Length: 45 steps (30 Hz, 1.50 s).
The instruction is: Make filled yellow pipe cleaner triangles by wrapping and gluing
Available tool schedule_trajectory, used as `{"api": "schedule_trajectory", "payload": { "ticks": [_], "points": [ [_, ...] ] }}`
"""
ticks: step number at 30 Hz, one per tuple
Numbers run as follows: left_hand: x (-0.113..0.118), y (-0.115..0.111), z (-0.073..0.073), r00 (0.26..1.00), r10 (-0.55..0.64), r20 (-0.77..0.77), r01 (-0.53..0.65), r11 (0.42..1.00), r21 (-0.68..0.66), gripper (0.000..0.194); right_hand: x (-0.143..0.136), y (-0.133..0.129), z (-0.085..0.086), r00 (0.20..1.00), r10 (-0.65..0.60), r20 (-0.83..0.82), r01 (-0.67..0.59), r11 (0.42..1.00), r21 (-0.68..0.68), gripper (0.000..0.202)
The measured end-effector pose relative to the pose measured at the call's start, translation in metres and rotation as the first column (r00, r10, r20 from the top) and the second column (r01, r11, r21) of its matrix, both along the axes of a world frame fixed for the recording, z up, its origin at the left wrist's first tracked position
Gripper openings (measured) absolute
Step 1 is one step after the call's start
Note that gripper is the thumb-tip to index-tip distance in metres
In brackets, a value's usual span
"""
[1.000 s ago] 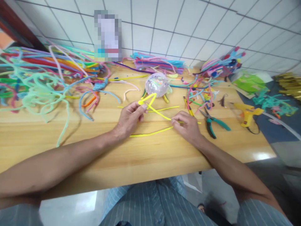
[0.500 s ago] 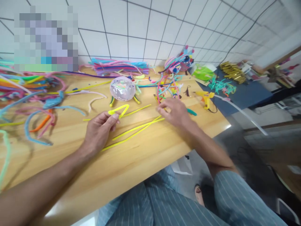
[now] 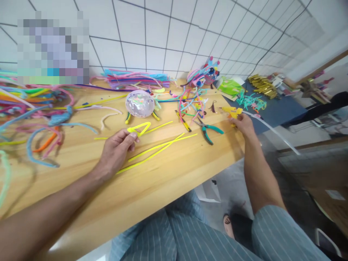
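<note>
In the head view, a bent yellow pipe cleaner [image 3: 144, 127] is pinched between the thumb and fingers of the left hand [image 3: 118, 148], the other fingers curled beneath, above the wooden tabletop [image 3: 168, 177]. At right, the yellow glue gun [image 3: 230, 110] is gripped at its handle by the right hand [image 3: 243, 124], its fingers closed; whether the gun has been lifted cannot be told. A long whitish glue stick [image 3: 274, 132] is seen behind the gun.

Two straight yellow pipe cleaners [image 3: 160, 146] are crossed near the left hand, and another is laid just beyond. Behind them, a clear, shiny-filled ball [image 3: 140, 104] is propped on yellow-and-green legs. Teal-handled pliers [image 3: 208, 130], spread open, are placed between the hands beside a yellow-and-black utility knife [image 3: 183, 121].

A second earlier, a yellow strand was held by the right hand near the left; half a second ago, the pliers were largely covered by it. Now they are fully exposed, and the glue gun has been reached. The left hand's pinch is unchanged.
</note>
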State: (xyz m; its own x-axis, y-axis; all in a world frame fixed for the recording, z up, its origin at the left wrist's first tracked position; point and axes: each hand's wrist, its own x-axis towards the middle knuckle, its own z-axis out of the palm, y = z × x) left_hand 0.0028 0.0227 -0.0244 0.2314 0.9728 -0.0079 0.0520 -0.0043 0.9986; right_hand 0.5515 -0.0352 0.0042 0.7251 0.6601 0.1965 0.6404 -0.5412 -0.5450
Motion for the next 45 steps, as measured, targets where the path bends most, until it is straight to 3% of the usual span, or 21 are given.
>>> {"api": "schedule_trajectory", "payload": {
  "ticks": [4, 8, 10, 11, 14, 18, 20, 23, 27, 30, 38, 45],
  "points": [
    [0.001, -0.003, 0.001, 1.000, -0.013, 0.025, 0.013, 1.000, 0.008, 0.029, -0.005, 0.031, 0.005, 0.973, 0.031, -0.229, -0.019, 0.998, 0.056, 0.016],
    [0.002, -0.001, 0.003, 0.998, 0.015, 0.067, -0.014, 1.000, -0.013, 0.031, -0.025, 0.057, 0.018, 0.964, 0.080, -0.254, -0.028, 0.979, 0.203, 0.014],
    [0.002, 0.001, 0.003, 0.997, 0.038, 0.065, -0.037, 0.999, -0.019, 0.032, -0.049, 0.066, 0.029, 0.961, 0.170, -0.220, -0.093, 0.942, 0.323, 0.010],
    [0.002, 0.002, 0.003, 0.997, 0.047, 0.059, -0.046, 0.999, -0.019, 0.032, -0.065, 0.069, 0.034, 0.946, 0.275, -0.170, -0.181, 0.887, 0.425, 0.011],
    [0.000, 0.005, 0.002, 0.997, 0.060, 0.045, -0.060, 0.998, -0.022, 0.033, -0.130, 0.069, 0.050, 0.803, 0.595, -0.027, -0.507, 0.705, 0.496, 0.014],
    [-0.002, 0.008, 0.000, 0.998, 0.052, 0.042, -0.049, 0.997, -0.059, 0.034, -0.220, 0.058, 0.055, 0.623, 0.780, 0.063, -0.751, 0.574, 0.327, 0.015],
    [-0.002, 0.010, -0.001, 0.998, 0.051, 0.043, -0.047, 0.996, -0.079, 0.035, -0.252, 0.054, 0.047, 0.456, 0.878, 0.147, -0.882, 0.425, 0.203, 0.017],
    [-0.001, 0.012, 0.000, 0.997, 0.053, 0.059, -0.047, 0.993, -0.104, 0.037, -0.276, 0.054, 0.028, 0.241, 0.944, 0.227, -0.970, 0.223, 0.102, 0.025],
    [0.000, 0.013, 0.004, 0.996, 0.053, 0.072, -0.043, 0.990, -0.138, 0.044, -0.281, 0.060, 0.006, 0.077, 0.939, 0.335, -0.997, 0.078, 0.011, 0.030],
    [0.000, 0.013, 0.007, 0.996, 0.033, 0.079, -0.020, 0.988, -0.154, 0.044, -0.277, 0.062, -0.003, 0.051, 0.924, 0.378, -0.998, 0.062, -0.016, 0.029],
    [-0.003, 0.017, 0.007, 0.989, -0.026, 0.143, 0.054, 0.979, -0.194, 0.027, -0.276, 0.066, -0.016, 0.099, 0.937, 0.335, -0.989, 0.130, -0.070, 0.024],
    [-0.004, 0.017, 0.005, 0.987, -0.065, 0.150, 0.095, 0.974, -0.205, 0.026, -0.276, 0.066, -0.014, 0.066, 0.930, 0.363, -0.994, 0.093, -0.058, 0.025]
  ]
}}
